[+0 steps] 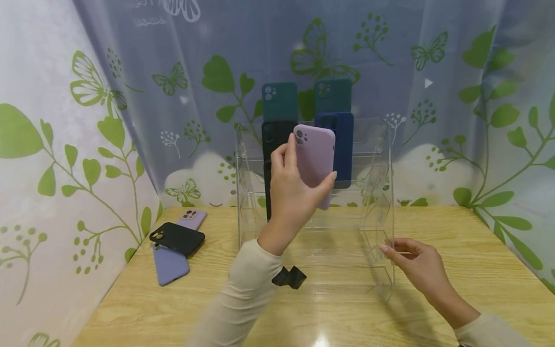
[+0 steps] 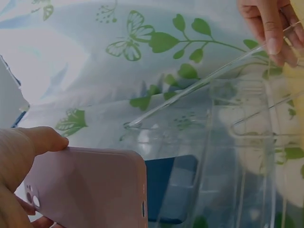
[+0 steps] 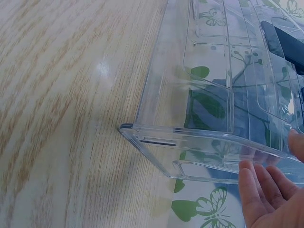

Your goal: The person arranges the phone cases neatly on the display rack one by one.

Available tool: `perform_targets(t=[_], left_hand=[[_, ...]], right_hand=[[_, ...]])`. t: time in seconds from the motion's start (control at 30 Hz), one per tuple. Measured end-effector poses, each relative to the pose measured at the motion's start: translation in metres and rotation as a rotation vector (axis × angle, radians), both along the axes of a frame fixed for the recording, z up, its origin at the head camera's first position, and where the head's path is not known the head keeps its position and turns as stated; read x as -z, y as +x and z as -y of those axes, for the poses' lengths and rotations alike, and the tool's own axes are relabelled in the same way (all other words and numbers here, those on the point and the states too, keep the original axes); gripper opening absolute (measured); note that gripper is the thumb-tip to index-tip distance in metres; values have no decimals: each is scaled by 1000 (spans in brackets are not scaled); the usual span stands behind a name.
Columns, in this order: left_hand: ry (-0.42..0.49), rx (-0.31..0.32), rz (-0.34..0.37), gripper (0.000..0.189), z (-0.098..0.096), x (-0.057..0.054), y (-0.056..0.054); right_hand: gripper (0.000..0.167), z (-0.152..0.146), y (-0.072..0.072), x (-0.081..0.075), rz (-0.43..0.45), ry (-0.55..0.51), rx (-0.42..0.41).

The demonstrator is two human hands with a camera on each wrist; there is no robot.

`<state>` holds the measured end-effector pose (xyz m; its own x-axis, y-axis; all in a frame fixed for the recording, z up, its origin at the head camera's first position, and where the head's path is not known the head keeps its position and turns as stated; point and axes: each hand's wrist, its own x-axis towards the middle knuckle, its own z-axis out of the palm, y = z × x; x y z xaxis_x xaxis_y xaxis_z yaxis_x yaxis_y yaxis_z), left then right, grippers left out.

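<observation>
My left hand [image 1: 291, 193] holds a lilac phone case [image 1: 315, 154] by its sides, thumb on one edge and fingers on the other, in front of the upper tiers of a clear acrylic display stand [image 1: 338, 262]. Camera holes show at the case's upper corner; the left wrist view has the same lilac case [image 2: 95, 185] close up. With thumb and fingers, my right hand [image 1: 422, 265] pinches the stand's right side panel low down. Behind the lilac case stands a dark blue case [image 1: 344, 159]. A black case [image 1: 277, 132] is partly hidden by my left hand.
Two teal cases [image 1: 280, 103] stand in the top tier. On the table [image 1: 455, 289] at left, a black case [image 1: 184, 239] overlaps a blue-violet case [image 1: 170, 267] and another lilac case [image 1: 193, 219]. Small black pieces [image 1: 297, 278] lie near my left sleeve. A patterned curtain [image 1: 260, 43] hangs behind.
</observation>
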<state>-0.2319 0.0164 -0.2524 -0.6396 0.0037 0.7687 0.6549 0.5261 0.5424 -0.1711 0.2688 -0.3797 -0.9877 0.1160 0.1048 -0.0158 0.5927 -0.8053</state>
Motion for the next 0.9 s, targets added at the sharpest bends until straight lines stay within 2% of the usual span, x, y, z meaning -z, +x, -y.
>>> perform_targets(t=[0.37,0.57,0.73,0.9], left_hand=[[-50,-102,76,103,-40,32,-17],[-79,-207,91,102,-55,47,-20],[-98,-306,66,101,-64,54,-21],[-92,-362,37,100,-68,56,-21]], right_hand=[[61,1,-1,1,-5,4,1],[60,0,0,1,-4,1,1],[61,0,0,1,1,-9,4],[61,0,-1,1,2,-12,1]])
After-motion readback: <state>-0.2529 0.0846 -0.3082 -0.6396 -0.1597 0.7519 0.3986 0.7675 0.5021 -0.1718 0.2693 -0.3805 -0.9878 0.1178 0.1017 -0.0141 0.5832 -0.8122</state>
